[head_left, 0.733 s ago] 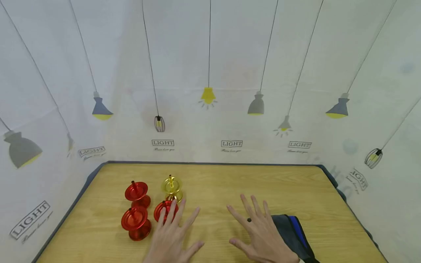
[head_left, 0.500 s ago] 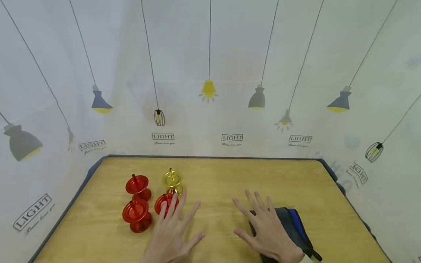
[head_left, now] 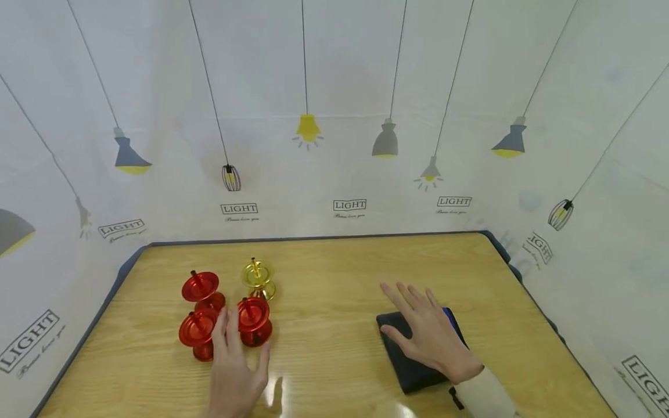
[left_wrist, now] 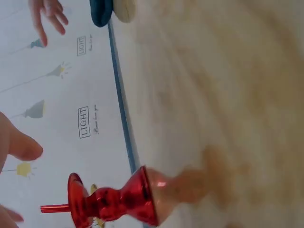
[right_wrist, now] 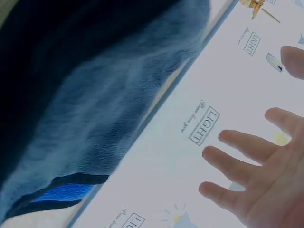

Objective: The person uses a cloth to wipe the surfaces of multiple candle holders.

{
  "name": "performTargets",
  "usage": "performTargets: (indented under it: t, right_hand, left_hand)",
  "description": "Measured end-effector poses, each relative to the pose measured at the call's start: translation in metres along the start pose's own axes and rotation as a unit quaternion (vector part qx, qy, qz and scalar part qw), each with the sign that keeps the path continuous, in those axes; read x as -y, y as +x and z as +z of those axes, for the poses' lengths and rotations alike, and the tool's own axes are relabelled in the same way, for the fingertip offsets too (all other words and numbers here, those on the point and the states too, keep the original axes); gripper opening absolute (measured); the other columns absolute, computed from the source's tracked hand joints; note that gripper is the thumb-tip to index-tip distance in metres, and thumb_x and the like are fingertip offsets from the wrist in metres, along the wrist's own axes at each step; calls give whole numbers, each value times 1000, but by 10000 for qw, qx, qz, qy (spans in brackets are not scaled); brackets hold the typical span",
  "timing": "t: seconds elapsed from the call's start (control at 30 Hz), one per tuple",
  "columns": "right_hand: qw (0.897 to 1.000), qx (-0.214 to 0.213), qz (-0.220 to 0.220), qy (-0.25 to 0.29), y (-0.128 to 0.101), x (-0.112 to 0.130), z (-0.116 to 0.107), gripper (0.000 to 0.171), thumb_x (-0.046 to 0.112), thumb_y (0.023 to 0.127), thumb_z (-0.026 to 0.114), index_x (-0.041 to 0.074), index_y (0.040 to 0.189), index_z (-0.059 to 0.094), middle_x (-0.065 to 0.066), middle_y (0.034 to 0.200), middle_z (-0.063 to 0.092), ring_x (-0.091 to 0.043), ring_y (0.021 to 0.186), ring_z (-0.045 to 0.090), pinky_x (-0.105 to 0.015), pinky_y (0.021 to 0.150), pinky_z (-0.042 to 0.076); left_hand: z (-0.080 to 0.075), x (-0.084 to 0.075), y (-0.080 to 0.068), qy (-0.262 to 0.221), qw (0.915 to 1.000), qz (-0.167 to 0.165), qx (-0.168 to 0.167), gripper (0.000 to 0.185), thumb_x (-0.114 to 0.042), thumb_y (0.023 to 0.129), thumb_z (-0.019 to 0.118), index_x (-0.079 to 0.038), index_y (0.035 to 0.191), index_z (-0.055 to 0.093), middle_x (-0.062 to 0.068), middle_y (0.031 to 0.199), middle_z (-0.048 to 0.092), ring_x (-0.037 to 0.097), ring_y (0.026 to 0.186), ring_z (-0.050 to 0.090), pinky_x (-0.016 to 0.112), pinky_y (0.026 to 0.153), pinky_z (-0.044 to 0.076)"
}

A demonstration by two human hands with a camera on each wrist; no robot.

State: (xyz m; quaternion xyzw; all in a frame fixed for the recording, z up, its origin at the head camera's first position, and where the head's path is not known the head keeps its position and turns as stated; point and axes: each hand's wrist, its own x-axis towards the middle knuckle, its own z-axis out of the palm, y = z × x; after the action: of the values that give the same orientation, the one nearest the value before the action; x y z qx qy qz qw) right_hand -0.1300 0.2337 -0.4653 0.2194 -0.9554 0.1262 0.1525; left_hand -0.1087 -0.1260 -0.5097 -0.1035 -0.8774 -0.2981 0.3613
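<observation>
Overhead, the left hand (head_left: 232, 377) lies open between two red spools (head_left: 254, 321) on the table (head_left: 334, 273) and should close gently; left wrist: one spool (left_wrist: 111, 202) stands upright; right wrist: the right hand (right_wrist: 266, 175), fingers spread, hovers above the dark pouch (right_wrist: 80, 95).

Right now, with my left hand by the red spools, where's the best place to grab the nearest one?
Take the near red spool at its narrow waist, coming from the near right side where the left hand already is. Its wide top flange would probably stop a grip slipping upward, and it stands upright.
</observation>
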Motion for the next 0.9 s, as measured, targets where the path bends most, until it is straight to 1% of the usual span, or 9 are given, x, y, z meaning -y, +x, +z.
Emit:
performTargets:
  t: [0.1,0.17,0.33,0.43,0.53,0.57,0.73,0.8,0.9]
  right_hand:
    - [10000,-21,-32,11,1,-5,4,78,43,94,71,20,159,35,-25,144,56,-44,127,58,-69,106,39]
    - [10000,-7,-14,56,1,-8,7,77,41,93,73,17,157,39,-24,141,58,-43,124,61,-67,104,43]
    - [9985,302,307,352,-2,-14,12,69,32,91,77,9,150,48,-21,133,65,-35,107,70,-51,85,58]
    - [9946,632,606,549,-5,-16,14,64,29,91,77,6,146,52,-20,134,64,-35,107,70,-48,80,59]
    - [9916,873,733,610,-7,-17,17,62,28,91,77,4,143,53,-20,137,62,-38,116,66,-52,88,57]
    - [9912,915,737,616,-7,-17,18,61,27,91,77,3,142,54,-20,137,62,-39,117,65,-53,90,56]
    - [9913,925,709,616,-6,-16,25,55,26,88,80,3,134,61,-19,129,66,-39,116,65,-53,92,55]
    - [9920,896,669,585,-5,-15,27,52,27,87,82,4,131,64,-16,125,67,-36,112,66,-50,90,56]
    - [9929,893,609,492,-5,-15,30,49,28,86,83,5,126,67,-12,120,68,-31,108,67,-47,89,56]
  left_hand:
    - [3,-2,-3,-337,9979,-560,-36,100,-3,74,84,3,156,27,33,145,36,46,134,41,59,98,44]
    - [5,-4,-3,-673,9932,-937,150,99,0,76,82,6,155,23,35,146,34,47,137,36,62,104,38]
    - [12,-8,2,-1358,9657,-2015,913,101,2,83,75,7,157,7,37,153,22,51,145,24,66,114,27]
    - [17,-6,5,-1548,9513,-2402,1154,103,1,87,73,7,157,-1,37,158,13,52,148,18,65,118,22]
    - [23,-3,6,-1709,9444,-2588,1091,103,2,87,73,8,156,-2,38,160,9,53,149,16,64,120,19]
    - [25,-2,6,-1739,9441,-2599,1040,101,3,86,73,9,156,-1,40,159,12,54,148,18,64,119,20]
    - [31,5,12,-1794,9489,-2499,701,95,9,83,73,13,151,7,45,150,28,56,141,33,66,115,28]
    - [32,8,15,-1711,9488,-2557,713,92,9,84,72,13,150,9,45,149,29,57,139,35,65,114,29]
    - [33,11,20,-1465,9470,-2703,928,90,6,86,71,12,151,10,45,148,31,57,137,38,64,114,31]
